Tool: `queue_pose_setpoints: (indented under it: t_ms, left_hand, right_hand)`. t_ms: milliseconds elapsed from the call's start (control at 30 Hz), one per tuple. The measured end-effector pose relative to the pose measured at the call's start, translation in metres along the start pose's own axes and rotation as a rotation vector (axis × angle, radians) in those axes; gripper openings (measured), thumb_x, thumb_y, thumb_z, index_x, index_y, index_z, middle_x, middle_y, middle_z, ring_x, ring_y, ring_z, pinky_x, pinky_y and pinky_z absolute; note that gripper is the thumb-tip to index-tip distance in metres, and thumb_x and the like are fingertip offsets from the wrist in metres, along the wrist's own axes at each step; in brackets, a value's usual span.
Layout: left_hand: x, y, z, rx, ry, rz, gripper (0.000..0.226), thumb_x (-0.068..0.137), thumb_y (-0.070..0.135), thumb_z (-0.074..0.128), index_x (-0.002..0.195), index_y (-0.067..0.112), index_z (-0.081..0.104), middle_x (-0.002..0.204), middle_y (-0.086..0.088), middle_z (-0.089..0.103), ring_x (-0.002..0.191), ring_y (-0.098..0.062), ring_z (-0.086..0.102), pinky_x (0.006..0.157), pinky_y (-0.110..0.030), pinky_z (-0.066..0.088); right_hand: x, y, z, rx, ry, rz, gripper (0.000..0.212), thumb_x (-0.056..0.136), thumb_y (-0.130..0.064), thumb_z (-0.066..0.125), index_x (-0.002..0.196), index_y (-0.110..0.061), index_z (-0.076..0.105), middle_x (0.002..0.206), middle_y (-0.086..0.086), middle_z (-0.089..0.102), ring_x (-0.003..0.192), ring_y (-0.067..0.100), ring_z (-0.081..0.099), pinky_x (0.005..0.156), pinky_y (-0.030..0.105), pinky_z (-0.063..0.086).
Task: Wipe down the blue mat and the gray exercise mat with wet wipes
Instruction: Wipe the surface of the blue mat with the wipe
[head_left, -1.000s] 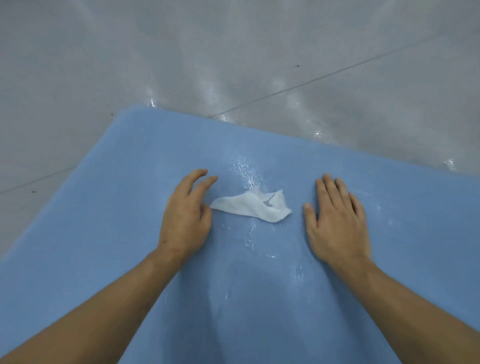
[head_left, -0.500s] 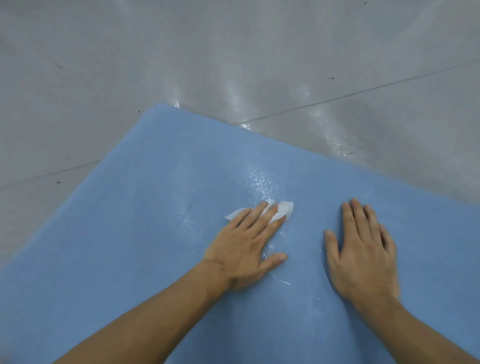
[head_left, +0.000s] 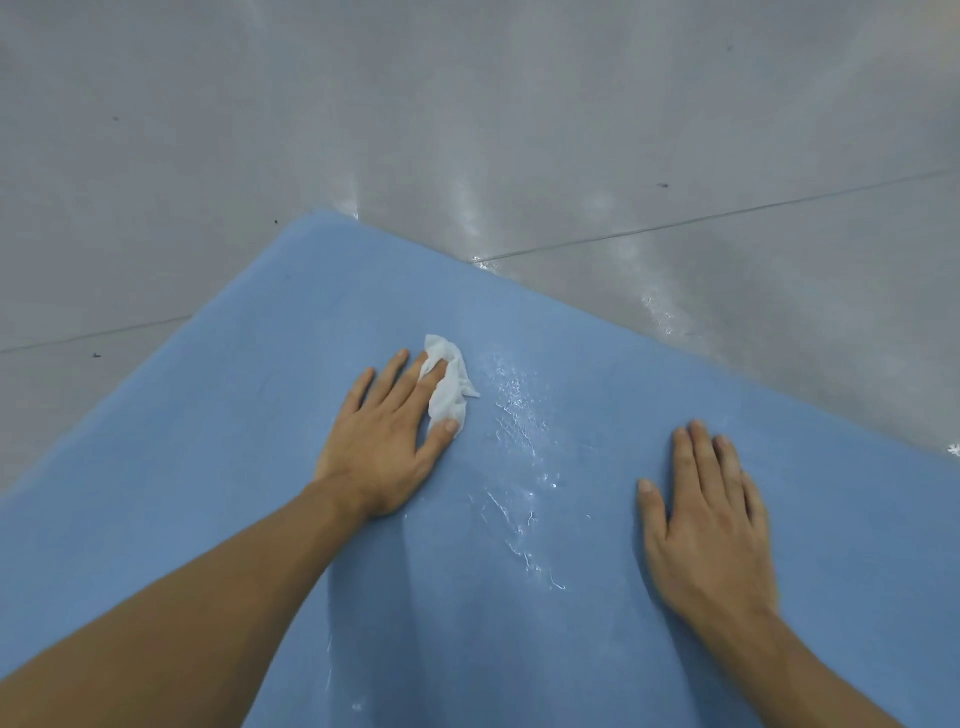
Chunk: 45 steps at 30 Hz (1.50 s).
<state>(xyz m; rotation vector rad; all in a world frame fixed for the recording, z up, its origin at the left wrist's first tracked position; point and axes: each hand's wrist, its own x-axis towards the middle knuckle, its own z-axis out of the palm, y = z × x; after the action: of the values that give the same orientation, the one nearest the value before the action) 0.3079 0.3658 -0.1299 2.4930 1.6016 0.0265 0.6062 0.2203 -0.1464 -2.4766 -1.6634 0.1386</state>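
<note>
— Nearest the camera, what is there?

— Two bare forearms reach forward over a broad, soft light-blue mat (head_left: 208, 467) that fills the lower part of the view.

— And the hands?

— The right hand (head_left: 711, 525) lies flat on the mat at the right, palm down, fingers straight and close together, thumb set apart. It holds nothing. Farther up and to the left, the left hand (head_left: 384, 441) is also palm down, with its fingers straight and spread.

— Where is the wipe?

— A crumpled white wet wipe (head_left: 451, 395) sits on the mat under the thumb side of the left hand. The forefinger presses on it and the thumb tip touches its near end. Nothing is curled round it.

— Anything between the hands?

— Shiny wet streaks (head_left: 519, 415) run down the blue surface just right of the wipe.

— Beyond that?

— The mat's rounded far corner, then a glossy gray tiled floor (head_left: 467, 104) with thin dark joint lines and a few small specks.
</note>
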Motion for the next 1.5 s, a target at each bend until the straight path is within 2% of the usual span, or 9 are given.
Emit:
queue_pose_setpoints:
  t_ms: [167, 367, 467, 700, 900, 1100, 1300, 1400, 1500]
  left_hand:
    - [0.002, -0.004, 0.001, 0.002, -0.014, -0.004, 0.068, 0.104, 0.064, 0.007, 0.166, 0.034, 0.005, 0.173, 0.016, -0.001, 0.157, -0.006, -0.013, 0.129, -0.041, -0.001]
    - [0.004, -0.001, 0.002, -0.003, -0.054, -0.007, 0.068, 0.103, 0.062, 0.001, 0.165, 0.034, -0.001, 0.172, 0.018, -0.007, 0.156, -0.005, -0.019, 0.128, -0.041, -0.005]
    - [0.007, 0.002, -0.002, -0.023, -0.105, 0.0, 0.07, 0.1, 0.06, -0.006, 0.165, 0.033, -0.006, 0.171, 0.018, -0.011, 0.155, -0.006, -0.023, 0.127, -0.042, -0.009]
    - [0.036, 0.091, 0.004, -0.078, -0.112, 0.462, 0.06, 0.109, 0.044, 0.02, 0.166, 0.025, 0.012, 0.174, 0.007, 0.007, 0.16, -0.016, -0.001, 0.127, -0.041, -0.007]
    - [0.094, 0.093, 0.008, 0.044, -0.163, 0.566, 0.06, 0.109, 0.042, 0.015, 0.166, 0.028, 0.006, 0.174, 0.01, 0.003, 0.159, -0.017, -0.004, 0.128, -0.04, -0.006]
    - [0.135, 0.005, -0.014, 0.061, -0.159, 0.239, 0.07, 0.098, 0.052, -0.01, 0.164, 0.033, -0.006, 0.173, 0.014, -0.006, 0.157, -0.009, -0.015, 0.126, -0.034, -0.014]
    - [0.14, -0.084, -0.034, 0.052, -0.128, -0.142, 0.074, 0.096, 0.056, -0.005, 0.165, 0.032, 0.002, 0.173, 0.013, 0.004, 0.159, -0.013, -0.003, 0.128, -0.04, -0.001]
    - [0.129, -0.075, -0.034, 0.012, -0.12, -0.146, 0.075, 0.097, 0.055, -0.004, 0.166, 0.027, 0.006, 0.173, 0.01, 0.005, 0.159, -0.016, 0.0, 0.128, -0.041, 0.001]
    - [0.116, -0.022, -0.026, -0.078, -0.132, 0.076, 0.073, 0.098, 0.052, 0.001, 0.166, 0.027, 0.001, 0.173, 0.009, 0.002, 0.16, -0.018, 0.003, 0.128, -0.037, 0.0]
  right_hand:
    - [0.052, -0.032, -0.002, 0.039, -0.009, -0.12, 0.074, 0.1, -0.05, 0.016, 0.163, -0.014, 0.026, 0.172, 0.001, 0.018, 0.16, 0.018, 0.011, 0.127, 0.037, 0.006]
    - [0.083, -0.027, 0.009, 0.042, 0.051, -0.082, 0.068, 0.102, -0.042, 0.02, 0.158, -0.009, 0.039, 0.167, 0.008, 0.032, 0.156, 0.025, 0.026, 0.125, 0.047, 0.023]
    - [0.08, -0.028, 0.012, 0.02, 0.072, -0.078, 0.065, 0.103, -0.04, 0.022, 0.157, -0.009, 0.04, 0.166, 0.008, 0.035, 0.155, 0.025, 0.028, 0.124, 0.045, 0.021]
    - [0.082, -0.028, 0.01, 0.006, 0.072, -0.061, 0.063, 0.104, -0.038, 0.024, 0.157, -0.011, 0.041, 0.166, 0.007, 0.035, 0.155, 0.024, 0.028, 0.122, 0.046, 0.027]
    - [0.083, -0.03, 0.012, -0.007, 0.084, -0.048, 0.062, 0.102, -0.035, 0.027, 0.155, -0.01, 0.045, 0.164, 0.008, 0.038, 0.153, 0.024, 0.032, 0.119, 0.043, 0.026]
    - [0.083, -0.03, 0.01, -0.042, 0.04, -0.035, 0.061, 0.102, -0.037, 0.027, 0.158, -0.015, 0.042, 0.167, 0.004, 0.034, 0.155, 0.021, 0.029, 0.12, 0.038, 0.018]
    - [0.083, -0.031, 0.01, -0.043, 0.014, -0.023, 0.061, 0.103, -0.037, 0.027, 0.16, -0.018, 0.037, 0.168, 0.0, 0.03, 0.156, 0.018, 0.025, 0.121, 0.037, 0.016]
    - [0.083, -0.033, 0.009, -0.043, -0.003, -0.023, 0.063, 0.103, -0.038, 0.022, 0.161, -0.019, 0.034, 0.17, 0.0, 0.027, 0.157, 0.018, 0.021, 0.123, 0.037, 0.014]
    - [0.083, -0.033, 0.007, -0.045, -0.015, -0.021, 0.064, 0.104, -0.04, 0.018, 0.162, -0.019, 0.032, 0.171, 0.0, 0.023, 0.158, 0.017, 0.017, 0.124, 0.037, 0.014]
